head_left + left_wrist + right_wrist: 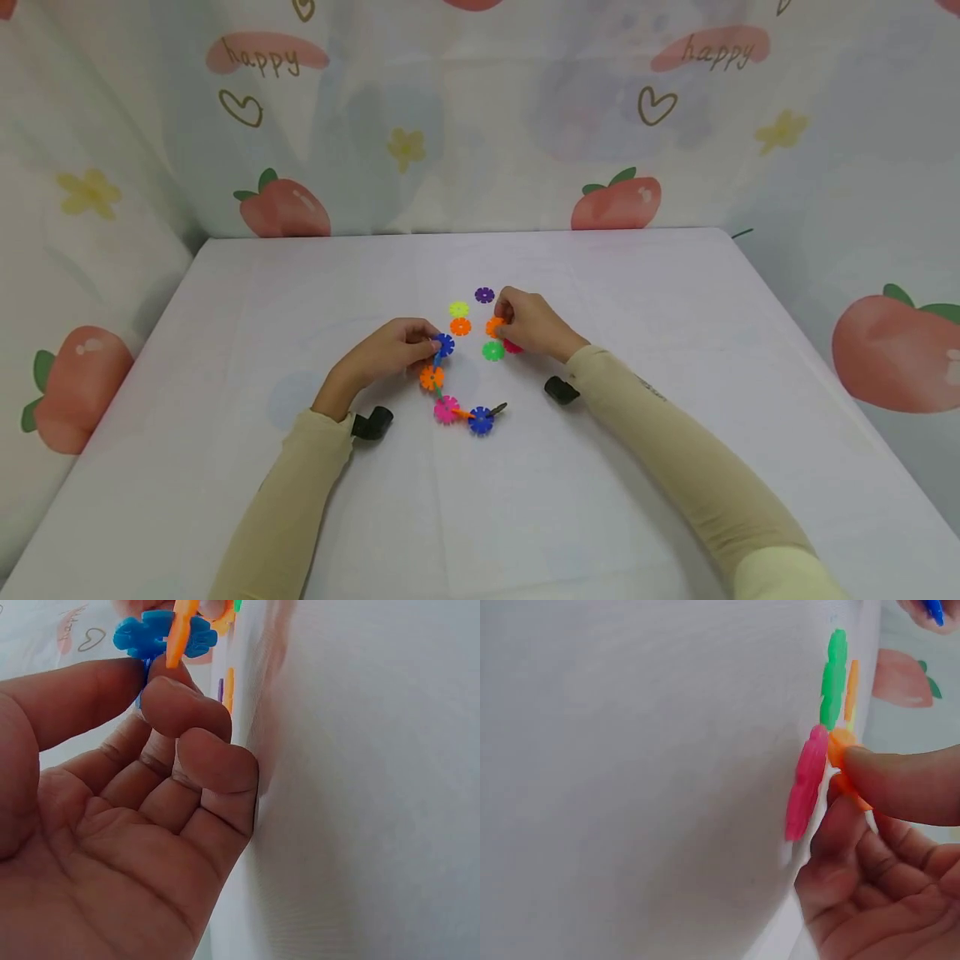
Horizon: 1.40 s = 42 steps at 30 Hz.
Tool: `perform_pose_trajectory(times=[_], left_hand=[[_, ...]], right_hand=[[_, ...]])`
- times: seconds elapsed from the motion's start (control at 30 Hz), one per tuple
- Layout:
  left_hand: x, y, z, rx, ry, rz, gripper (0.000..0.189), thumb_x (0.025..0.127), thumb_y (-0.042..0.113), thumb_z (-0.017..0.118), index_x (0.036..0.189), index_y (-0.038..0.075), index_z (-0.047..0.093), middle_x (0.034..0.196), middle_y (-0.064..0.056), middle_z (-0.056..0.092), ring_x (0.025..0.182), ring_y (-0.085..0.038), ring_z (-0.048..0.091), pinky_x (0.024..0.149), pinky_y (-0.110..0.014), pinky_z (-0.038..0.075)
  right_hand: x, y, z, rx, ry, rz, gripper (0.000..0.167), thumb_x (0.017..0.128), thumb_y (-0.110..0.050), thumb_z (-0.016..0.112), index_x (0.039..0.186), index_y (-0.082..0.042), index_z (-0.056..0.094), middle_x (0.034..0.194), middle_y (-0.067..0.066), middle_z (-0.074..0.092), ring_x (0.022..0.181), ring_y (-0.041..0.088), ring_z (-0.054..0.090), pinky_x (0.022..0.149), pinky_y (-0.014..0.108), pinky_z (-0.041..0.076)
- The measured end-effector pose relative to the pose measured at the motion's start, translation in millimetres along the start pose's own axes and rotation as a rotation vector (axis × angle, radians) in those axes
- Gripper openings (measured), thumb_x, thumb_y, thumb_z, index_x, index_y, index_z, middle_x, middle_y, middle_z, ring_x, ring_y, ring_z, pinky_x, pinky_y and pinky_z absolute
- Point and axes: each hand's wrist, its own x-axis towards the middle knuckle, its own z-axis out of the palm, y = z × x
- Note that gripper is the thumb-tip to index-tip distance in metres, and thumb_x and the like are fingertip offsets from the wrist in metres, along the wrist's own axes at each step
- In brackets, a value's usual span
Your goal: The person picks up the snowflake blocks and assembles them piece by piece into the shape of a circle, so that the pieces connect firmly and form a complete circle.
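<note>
Between its thumb and forefinger my left hand (386,348) pinches a dark blue notched flower-shaped disc (447,344). That disc ends a curved chain of interlocked discs, among them an orange disc (431,379), a pink disc (446,409) and another blue disc (481,421), with a dark disc (498,409) at the near end. Over to the right, my right hand (534,323) pinches a loose orange disc (840,741) by thumb and fingertips. Close by it on the table lie a green disc (834,679) and a pinkish-red disc (807,784), partly hidden by the hand in the head view.
Beyond the hands, a purple disc (484,295), a yellow disc (459,309) and a second loose orange disc (461,327) lie flat on the white-covered table (337,275). A printed curtain (480,125) hangs behind the table. Black wrist devices (372,423) sit at both cuffs.
</note>
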Motion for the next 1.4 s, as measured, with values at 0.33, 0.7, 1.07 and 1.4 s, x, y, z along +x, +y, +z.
perform_pose_trajectory(times=[0.33,0.7,1.07,1.4], left_hand=[[0.2,-1.7,2.2,-0.013,0.045,-0.008,0.019,0.111,0.019,0.061,0.114,0.002,0.068,0.091,-0.009,0.063,0.077,-0.021,0.054,0.068,-0.029,0.045],[3.4,0.6,4.7,0.019,0.069,-0.031,0.023,0.111,0.021,0.062,0.119,0.002,0.071,0.096,-0.009,0.066,0.08,-0.021,0.056,0.069,-0.028,0.047],[3.8,0.7,4.3,0.023,0.061,0.0,0.024,0.11,0.021,0.063,0.117,0.0,0.073,0.092,-0.007,0.067,0.076,-0.019,0.054,0.068,-0.028,0.046],[2.7,2.9,7.2,0.05,0.064,-0.004,0.019,0.11,0.016,0.063,0.111,0.0,0.072,0.095,-0.008,0.067,0.08,-0.019,0.056,0.071,-0.028,0.047]], right_hand=[[-10.3,0.2,-1.1,0.075,0.072,-0.122,0.006,0.098,-0.001,0.075,0.104,-0.002,0.074,0.098,0.009,0.072,0.093,0.028,0.063,0.087,0.039,0.055],[-13.3,-13.8,6.4,0.159,0.023,-0.218,0.005,0.097,0.001,0.076,0.1,-0.003,0.078,0.095,0.005,0.075,0.088,0.022,0.067,0.081,0.034,0.057],[-11.8,-25.4,17.3,0.125,0.013,-0.39,0.007,0.095,0.006,0.077,0.096,-0.001,0.078,0.093,0.009,0.077,0.087,0.021,0.068,0.083,0.034,0.057],[-11.5,-32.4,20.6,-0.067,0.036,-0.515,0.007,0.093,0.006,0.08,0.096,-0.001,0.081,0.091,0.008,0.077,0.087,0.021,0.072,0.086,0.032,0.059]])
